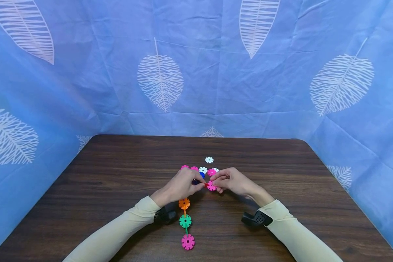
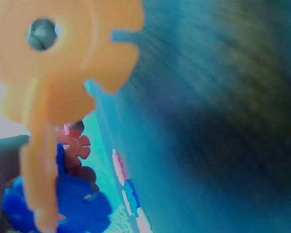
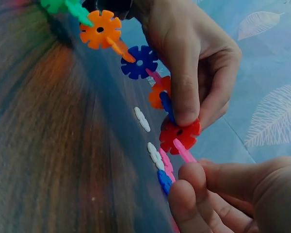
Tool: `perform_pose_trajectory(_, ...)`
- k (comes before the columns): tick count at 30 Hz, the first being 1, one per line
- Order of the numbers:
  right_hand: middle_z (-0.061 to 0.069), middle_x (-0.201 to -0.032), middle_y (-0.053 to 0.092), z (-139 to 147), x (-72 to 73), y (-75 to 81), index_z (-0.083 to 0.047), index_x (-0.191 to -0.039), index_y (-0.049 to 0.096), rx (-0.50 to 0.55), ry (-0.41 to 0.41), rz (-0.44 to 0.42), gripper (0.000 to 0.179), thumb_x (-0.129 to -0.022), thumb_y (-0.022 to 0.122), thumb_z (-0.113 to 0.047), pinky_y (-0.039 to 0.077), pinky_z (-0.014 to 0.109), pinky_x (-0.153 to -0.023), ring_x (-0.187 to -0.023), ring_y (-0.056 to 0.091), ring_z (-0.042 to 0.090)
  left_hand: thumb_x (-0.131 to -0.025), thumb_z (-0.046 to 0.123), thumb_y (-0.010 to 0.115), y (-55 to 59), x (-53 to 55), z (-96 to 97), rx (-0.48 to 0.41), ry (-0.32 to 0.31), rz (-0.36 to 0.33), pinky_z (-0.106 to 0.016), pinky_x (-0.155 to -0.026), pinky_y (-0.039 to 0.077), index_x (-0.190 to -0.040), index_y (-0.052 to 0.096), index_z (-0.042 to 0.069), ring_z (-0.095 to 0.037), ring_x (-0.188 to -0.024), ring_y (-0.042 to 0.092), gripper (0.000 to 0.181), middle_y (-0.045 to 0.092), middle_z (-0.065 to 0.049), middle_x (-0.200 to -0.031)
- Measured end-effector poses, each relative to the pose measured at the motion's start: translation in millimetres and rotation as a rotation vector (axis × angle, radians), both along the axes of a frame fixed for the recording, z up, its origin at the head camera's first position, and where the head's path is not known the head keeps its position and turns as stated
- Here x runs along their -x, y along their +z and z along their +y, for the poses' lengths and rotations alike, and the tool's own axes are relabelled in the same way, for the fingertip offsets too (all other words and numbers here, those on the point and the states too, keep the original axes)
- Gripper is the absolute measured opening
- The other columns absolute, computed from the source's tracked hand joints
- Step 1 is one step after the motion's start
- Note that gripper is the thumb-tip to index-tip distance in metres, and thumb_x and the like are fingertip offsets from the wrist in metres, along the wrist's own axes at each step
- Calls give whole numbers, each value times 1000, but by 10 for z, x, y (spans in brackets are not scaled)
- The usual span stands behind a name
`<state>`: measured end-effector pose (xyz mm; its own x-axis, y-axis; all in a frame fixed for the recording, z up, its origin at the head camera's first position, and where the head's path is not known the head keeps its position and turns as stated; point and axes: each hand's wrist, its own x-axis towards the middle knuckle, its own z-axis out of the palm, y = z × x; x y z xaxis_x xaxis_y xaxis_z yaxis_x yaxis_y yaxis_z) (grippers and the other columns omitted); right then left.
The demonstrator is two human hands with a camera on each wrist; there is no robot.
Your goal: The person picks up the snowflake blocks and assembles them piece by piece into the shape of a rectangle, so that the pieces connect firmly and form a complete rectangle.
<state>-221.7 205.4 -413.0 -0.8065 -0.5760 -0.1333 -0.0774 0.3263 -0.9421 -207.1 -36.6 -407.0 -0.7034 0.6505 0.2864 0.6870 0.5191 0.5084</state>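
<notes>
In the right wrist view my left hand [image 3: 184,63] grips a red notched disc [image 3: 186,135] between thumb and fingers. My right hand [image 1: 234,181] pinches a pink notched disc [image 1: 211,186], seen edge-on in the right wrist view, its edge meeting the red disc's rim. A chain of slotted-together discs runs from the red one: a dark blue disc [image 3: 139,62], an orange disc [image 3: 100,30] and a green disc [image 1: 185,221] among them, with a pink end disc [image 1: 188,242] nearest the body. Close to the left wrist camera looms an orange disc [image 2: 63,63].
Beyond the hands, loose discs lie on the dark wooden table [image 1: 124,156]: a white disc [image 1: 209,159] farthest back, another white disc [image 1: 202,170], a pink disc [image 1: 194,168] and a partly covered blue disc [image 1: 202,175]. A blue leaf-patterned cloth [image 1: 203,83] hangs behind.
</notes>
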Motion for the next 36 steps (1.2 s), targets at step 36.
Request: perform_pose_trajectory(36,-3,-91,59,253,178,-130,-7,-127,68,-464,-73,539,28,-101,64,-16,42,29,-69,-76,49,12,-89,12,80,63,73,-291,-7,151,-320,-24,-66,53,-102,72,8,-9,-74,62,16,69,4,-83)
